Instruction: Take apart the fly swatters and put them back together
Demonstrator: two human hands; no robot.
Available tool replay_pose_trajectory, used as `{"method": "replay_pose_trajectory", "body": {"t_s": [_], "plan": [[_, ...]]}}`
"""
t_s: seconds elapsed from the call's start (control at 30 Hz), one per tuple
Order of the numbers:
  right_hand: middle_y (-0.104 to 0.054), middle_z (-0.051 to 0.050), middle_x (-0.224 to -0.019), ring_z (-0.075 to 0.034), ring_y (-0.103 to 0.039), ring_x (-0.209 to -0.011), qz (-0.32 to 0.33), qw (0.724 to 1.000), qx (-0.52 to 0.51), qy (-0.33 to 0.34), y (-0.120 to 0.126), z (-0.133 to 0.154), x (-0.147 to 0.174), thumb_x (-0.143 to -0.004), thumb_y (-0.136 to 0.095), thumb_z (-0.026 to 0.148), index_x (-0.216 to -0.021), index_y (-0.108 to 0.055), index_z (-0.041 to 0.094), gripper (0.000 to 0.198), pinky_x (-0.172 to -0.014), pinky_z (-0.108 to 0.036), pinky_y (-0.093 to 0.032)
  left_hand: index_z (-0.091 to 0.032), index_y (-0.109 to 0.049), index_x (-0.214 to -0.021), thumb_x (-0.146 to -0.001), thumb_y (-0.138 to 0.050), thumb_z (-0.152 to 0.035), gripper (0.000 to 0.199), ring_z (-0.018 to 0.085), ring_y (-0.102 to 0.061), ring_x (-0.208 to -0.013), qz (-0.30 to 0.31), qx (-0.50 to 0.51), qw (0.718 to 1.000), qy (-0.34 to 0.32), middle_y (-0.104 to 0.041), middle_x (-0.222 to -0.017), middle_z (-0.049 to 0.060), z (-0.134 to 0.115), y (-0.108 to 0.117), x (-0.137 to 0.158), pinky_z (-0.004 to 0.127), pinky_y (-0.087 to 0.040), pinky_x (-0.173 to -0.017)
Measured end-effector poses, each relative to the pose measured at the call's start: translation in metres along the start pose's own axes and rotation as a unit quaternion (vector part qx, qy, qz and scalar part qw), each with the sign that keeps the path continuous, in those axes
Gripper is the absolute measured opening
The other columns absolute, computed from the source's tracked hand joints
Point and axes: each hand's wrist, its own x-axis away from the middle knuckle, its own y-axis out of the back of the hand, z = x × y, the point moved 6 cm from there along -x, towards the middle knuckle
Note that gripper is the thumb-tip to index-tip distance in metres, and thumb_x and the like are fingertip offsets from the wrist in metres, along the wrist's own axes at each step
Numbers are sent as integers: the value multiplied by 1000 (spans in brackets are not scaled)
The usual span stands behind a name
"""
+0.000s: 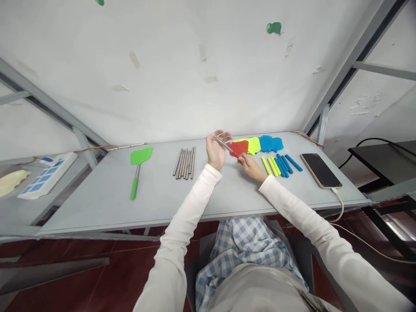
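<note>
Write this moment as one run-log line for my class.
left hand: metal rod across fingers; right hand: pinching red piece; table: green swatter, loose rods, yellow sticks, blue sticks

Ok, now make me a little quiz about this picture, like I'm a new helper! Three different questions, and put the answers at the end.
1. True or false: the bare left hand holds a thin silver metal rod.
2. Which flat, plastic-looking piece do the bare right hand's fingers pinch? A) blue B) red C) bright yellow
3. Fill in: the white cable is plugged into the ____.

Key: 1. True. 2. B, the red flat piece. 3. Black-screened rectangular phone.
</note>
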Motion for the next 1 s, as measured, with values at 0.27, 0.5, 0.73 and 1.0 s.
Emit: {"method": "replay_pose_trajectory", "body": {"t_s": [0.27, 0.5, 0.73, 1.0], "plan": [[-60, -7, -88, -20, -54, -77, -48, 995, 89, -19, 3, 7, 3, -97, -30, 41, -96, -46, 21, 26, -67, -29, -37, -21, -37, -70, -84, -57, -47, 35, 5, -41, -49, -183, 49, 979, -80, -37, -60, -8, 10, 22, 11, 22, -42, -63], [-65, -10, -98, -21, -59, -79, 32, 976, 213, -35, -21, 24, -1, -99, -29, 45, -99, -49, 20, 32, -58, -27, -29, -21, -24, -63, -89, -52, -35, 40, 4, -18, -40, -243, 66, 962, -101, -16, -55, -9, 15, 29, 14, 19, -20, -41], [-68, -10, -87, -22, -60, -70, 102, 944, 313, -38, -33, 27, -2, -100, -23, 47, -112, -50, 19, 41, -56, -27, -25, -21, -11, -62, -88, -52, -43, 53, 4, -5, -37, -222, 40, 973, -56, -5, -50, -10, 7, 35, 9, 20, -7, -36], [-50, 2, -63, -11, -44, -56, 169, 985, 1, -39, -45, 40, -10, -98, -30, 49, -75, -45, 21, 39, -57, -24, -33, -21, -12, -61, -91, -46, -39, 49, 3, -7, -35, -219, 7, 975, -24, -7, -48, -10, -6, 53, 5, 19, -8, -34]]}}
